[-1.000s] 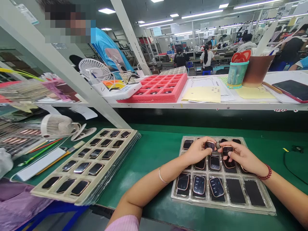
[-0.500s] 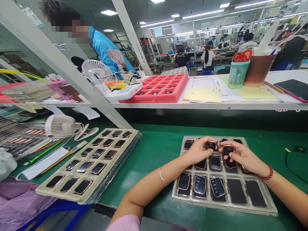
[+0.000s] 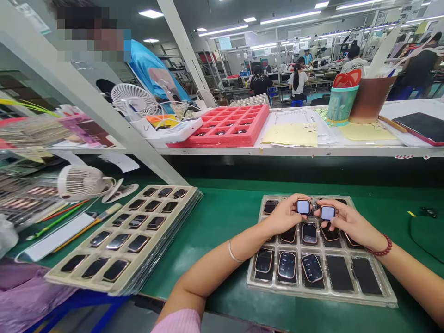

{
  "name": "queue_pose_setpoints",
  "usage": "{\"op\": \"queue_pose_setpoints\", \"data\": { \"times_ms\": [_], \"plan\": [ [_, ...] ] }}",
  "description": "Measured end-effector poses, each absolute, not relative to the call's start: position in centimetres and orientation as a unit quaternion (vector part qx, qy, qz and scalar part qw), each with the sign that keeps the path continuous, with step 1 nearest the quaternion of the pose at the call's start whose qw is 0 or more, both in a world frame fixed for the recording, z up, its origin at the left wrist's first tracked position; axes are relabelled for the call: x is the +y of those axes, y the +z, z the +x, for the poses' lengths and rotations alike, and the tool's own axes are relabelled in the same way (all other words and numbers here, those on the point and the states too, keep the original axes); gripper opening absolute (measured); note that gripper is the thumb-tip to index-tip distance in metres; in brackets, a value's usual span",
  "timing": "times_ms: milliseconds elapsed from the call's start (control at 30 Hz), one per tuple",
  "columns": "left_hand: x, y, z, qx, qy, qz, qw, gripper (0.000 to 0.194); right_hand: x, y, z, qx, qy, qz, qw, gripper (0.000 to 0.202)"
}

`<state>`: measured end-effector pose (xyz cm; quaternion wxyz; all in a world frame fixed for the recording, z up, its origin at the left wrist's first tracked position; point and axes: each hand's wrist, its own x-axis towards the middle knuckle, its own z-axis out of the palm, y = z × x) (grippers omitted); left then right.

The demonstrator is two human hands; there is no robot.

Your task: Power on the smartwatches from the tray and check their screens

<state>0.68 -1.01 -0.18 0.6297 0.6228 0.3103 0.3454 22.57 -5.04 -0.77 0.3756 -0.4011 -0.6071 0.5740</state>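
Observation:
My left hand (image 3: 285, 213) grips a smartwatch body (image 3: 303, 206) whose screen glows white. Close beside it, my right hand (image 3: 348, 221) holds a second smartwatch body (image 3: 328, 213), also lit white. Both watches are raised over a clear plastic tray (image 3: 301, 290) with dark-lined compartments. Several more watches lie in it; a front-row watch (image 3: 286, 265) and the tilted watch (image 3: 312, 267) to its right show lines of text. The two front compartments at the right hold no watch. My hands partly hide the back rows.
At left, a stack of cream trays (image 3: 114, 290) carries rows of dark-screened watches. Beyond lie a brush (image 3: 109, 212), a white fan (image 3: 81, 181) and pens. The shelf above bears a red foam tray (image 3: 243, 138), papers, cups and a phone (image 3: 421, 126). A co-worker in blue (image 3: 149, 64) leans behind it.
Both held watch screens have turned from dark to bright white. My hands stay over the tray, with the watches nearly where they were. The view has shifted slightly.

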Motion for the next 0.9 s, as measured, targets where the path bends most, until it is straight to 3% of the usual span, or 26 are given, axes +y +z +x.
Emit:
{"op": "queue_pose_setpoints", "data": {
  "times_ms": [900],
  "plan": [
    [-1.42, 0.46, 0.58, 0.329, 0.33, 0.607, 0.644, 0.03, -5.27, -0.34, 22.45, -0.633, 0.551, -0.411, 0.355, 0.037]
  ]
}}
